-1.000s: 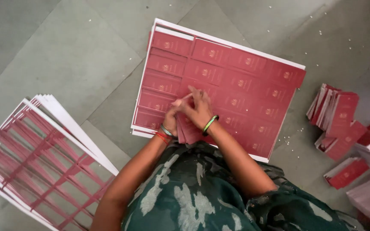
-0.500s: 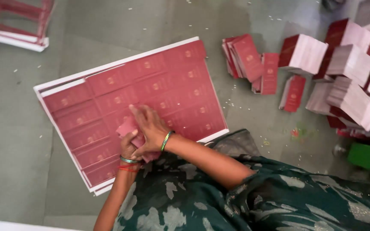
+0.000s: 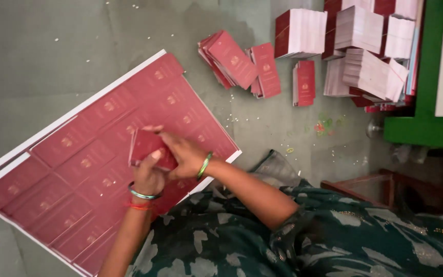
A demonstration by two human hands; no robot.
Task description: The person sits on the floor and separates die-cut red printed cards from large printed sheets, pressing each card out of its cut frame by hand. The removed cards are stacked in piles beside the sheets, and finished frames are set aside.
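Note:
Both my hands hold a small stack of dark red cards (image 3: 147,145) just above a large printed sheet of red cards (image 3: 67,154) that lies on the grey floor. My left hand (image 3: 148,174), with bangles at the wrist, grips the stack from below. From the right, my right hand (image 3: 183,151), wearing a green bangle, closes over the stack's top edge. The big sheet lies on a pile of similar white-edged sheets.
A fanned heap of loose red cards (image 3: 237,61) lies on the floor beyond the sheet. Further right stand several tall stacks of cards (image 3: 365,46) beside a green frame (image 3: 426,123). A wooden piece (image 3: 365,184) sits near my right side.
The view has swung to the right, so the card stacks at the right now fill the top. My hands have lifted the small card stack slightly off the sheet.

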